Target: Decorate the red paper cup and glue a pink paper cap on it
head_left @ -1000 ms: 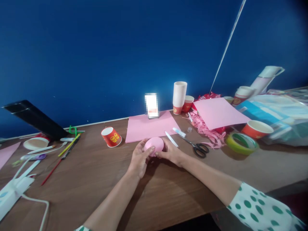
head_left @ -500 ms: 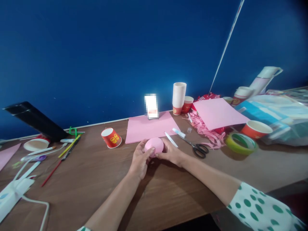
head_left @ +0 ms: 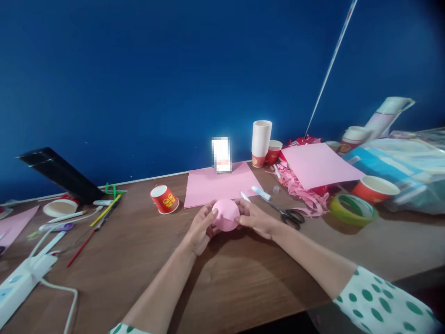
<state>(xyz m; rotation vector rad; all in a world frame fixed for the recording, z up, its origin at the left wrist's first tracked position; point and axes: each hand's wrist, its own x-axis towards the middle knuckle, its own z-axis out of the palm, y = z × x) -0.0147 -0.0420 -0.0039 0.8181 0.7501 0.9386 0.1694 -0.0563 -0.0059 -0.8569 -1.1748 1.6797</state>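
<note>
Between my two hands is a pink paper disc (head_left: 225, 215), held just over the near part of the table. My left hand (head_left: 200, 227) pinches its left edge, thumb on the front face. On the opposite edge my right hand (head_left: 255, 218) grips it with thumb and fingers. Behind the disc lie pink paper sheets (head_left: 219, 183). A white pen-like stick (head_left: 244, 196) is partly hidden by my right hand. Close to its right are a glue stick (head_left: 260, 193) and black-handled scissors (head_left: 293, 217). To the left stands a red paper cup (head_left: 164, 200), slightly tilted in view.
Stacked paper cups (head_left: 262, 144) stand by the blue wall. On the right are shredded pink paper (head_left: 306, 191), a tape roll (head_left: 352, 209), another cup (head_left: 375, 189) and a plastic bag (head_left: 410, 171). A power strip (head_left: 26, 283) with a cord and a black case (head_left: 64, 176) lie left.
The pink disc has turned so its face shows more fully, and my fingers have shifted to its edges. The whole view has moved slightly, with things sitting a little further right.
</note>
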